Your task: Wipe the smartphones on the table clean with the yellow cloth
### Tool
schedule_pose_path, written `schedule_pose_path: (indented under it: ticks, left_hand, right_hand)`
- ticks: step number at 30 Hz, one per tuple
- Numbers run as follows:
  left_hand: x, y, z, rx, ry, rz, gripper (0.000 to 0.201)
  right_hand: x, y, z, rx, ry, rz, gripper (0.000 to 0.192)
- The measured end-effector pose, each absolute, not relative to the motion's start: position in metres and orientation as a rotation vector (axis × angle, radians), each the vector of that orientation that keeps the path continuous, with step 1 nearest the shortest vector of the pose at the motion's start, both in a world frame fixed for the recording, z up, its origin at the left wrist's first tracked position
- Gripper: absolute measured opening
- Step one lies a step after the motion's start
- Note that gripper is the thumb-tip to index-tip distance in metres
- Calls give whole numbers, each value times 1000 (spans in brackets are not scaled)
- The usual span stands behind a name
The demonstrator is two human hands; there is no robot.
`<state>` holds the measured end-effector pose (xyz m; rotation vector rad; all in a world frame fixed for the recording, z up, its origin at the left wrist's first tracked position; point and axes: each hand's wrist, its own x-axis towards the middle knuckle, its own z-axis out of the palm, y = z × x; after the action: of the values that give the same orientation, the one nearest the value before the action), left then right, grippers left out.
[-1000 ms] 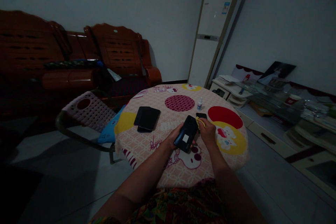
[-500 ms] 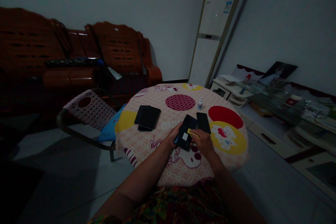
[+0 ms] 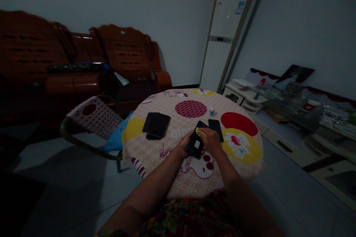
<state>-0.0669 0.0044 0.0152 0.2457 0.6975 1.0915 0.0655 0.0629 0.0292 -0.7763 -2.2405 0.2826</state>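
Observation:
A dark smartphone point(image 3: 193, 149) with a pale square label on its upward face is gripped along its left side by my left hand point(image 3: 184, 144). My right hand point(image 3: 210, 141) pinches a small yellow cloth point(image 3: 200, 132) against the upper part of that phone; whether it is cloth or sponge is hard to tell in the dim light. Just right of my hands lies another black phone point(image 3: 216, 129), flat on the table. Beyond it stands a small clear bottle point(image 3: 212, 109) with a label. Several black tablet-like slabs point(image 3: 158, 126) overlap on the table's left side.
A patterned tablecloth point(image 3: 167, 163) covers the round table. At its left stands a woven chair point(image 3: 96, 116) with a blue cushion point(image 3: 118, 135). Wooden sofas point(image 3: 122, 52) line the back wall. A low cabinet with a glass shelf point(image 3: 289, 105) runs along the right.
My right hand has slid the yellow piece up the phone's face, away from the label and toward the far end. My left hand keeps its hold with little shift.

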Motion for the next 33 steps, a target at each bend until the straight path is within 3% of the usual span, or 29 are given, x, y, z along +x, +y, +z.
schedule_pose_path:
  ticks: [8,20,27,33]
  left_hand:
    - [-64,7,16,172,719,1208,36]
    - [-68,10,9,214,559,1139,68]
    - [-68,10,5,131,657,1189,46]
    - [-66,10,7,128,645,1233,45]
  right_hand:
    - [56,54,33,-731,-2322,280,21]
    - [64,12,24,-544,-2494,278,21]
    - [54,31,24,-774,-2343,277,22]
    - [57,35,21,-892,-2253,250,22]
